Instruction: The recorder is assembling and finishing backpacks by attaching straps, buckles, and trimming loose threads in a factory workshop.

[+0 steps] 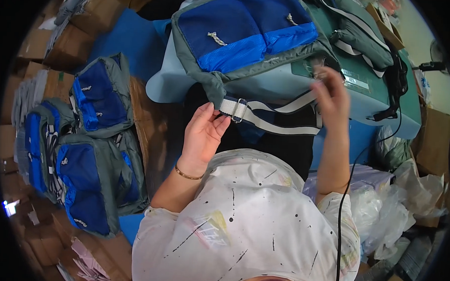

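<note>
A grey and blue bag [238, 34], with two dark mesh pockets and braided cord pulls, lies at the table's near edge. From its near left corner runs a white and navy webbing strap [280, 126] that loops to the right. My left hand [204, 132] is closed on this strap, fingertips just left of its metal slider buckle [237, 110]. My right hand [331, 97] is raised beside the strap's right end and smeared by motion. Something small and clear shows at its fingertips; I cannot make out whether they grip it.
The pale green table [162, 84] carries another grey bag [362, 43] with white straps. Similar bags [87, 180] are stacked at the left beside cardboard boxes [72, 48]. Clear plastic bags [381, 210] lie at the right. A black cable [342, 214] hangs down my right side.
</note>
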`<state>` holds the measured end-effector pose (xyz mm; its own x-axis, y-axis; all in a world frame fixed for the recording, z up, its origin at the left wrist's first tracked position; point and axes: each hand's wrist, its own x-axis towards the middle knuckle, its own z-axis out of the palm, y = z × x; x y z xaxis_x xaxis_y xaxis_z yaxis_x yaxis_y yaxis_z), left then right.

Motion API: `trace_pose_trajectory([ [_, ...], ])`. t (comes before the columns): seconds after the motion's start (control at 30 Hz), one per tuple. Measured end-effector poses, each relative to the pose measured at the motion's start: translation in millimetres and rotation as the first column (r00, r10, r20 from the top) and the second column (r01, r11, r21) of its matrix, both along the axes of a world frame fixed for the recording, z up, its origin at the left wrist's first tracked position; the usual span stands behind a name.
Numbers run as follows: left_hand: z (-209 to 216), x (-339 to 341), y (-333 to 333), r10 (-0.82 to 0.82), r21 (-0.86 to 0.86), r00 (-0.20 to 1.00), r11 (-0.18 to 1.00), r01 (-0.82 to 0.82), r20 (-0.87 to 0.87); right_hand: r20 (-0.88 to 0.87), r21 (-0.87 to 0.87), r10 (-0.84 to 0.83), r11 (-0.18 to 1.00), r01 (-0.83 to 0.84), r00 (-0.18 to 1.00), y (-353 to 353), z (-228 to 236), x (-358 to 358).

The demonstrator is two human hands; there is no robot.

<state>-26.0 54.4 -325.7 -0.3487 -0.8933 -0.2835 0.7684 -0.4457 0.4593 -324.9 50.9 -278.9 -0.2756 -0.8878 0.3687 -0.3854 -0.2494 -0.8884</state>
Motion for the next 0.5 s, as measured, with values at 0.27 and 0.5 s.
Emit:
trace_pose_trajectory([
  [0.27, 4, -8, -9, -0.008, -0.032, 0.997, 0.999, 0.011, 0.077, -0.710, -0.077, 0.178, 0.942, -0.327, 0.681, 16, 9, 90],
  [0.5, 5, -6, -11, -0.008, -0.019, 0.997, 1.000, 0.009, 0.074, -0.844, -0.053, 0.134, 0.943, -0.329, 0.520, 20, 10, 99],
])
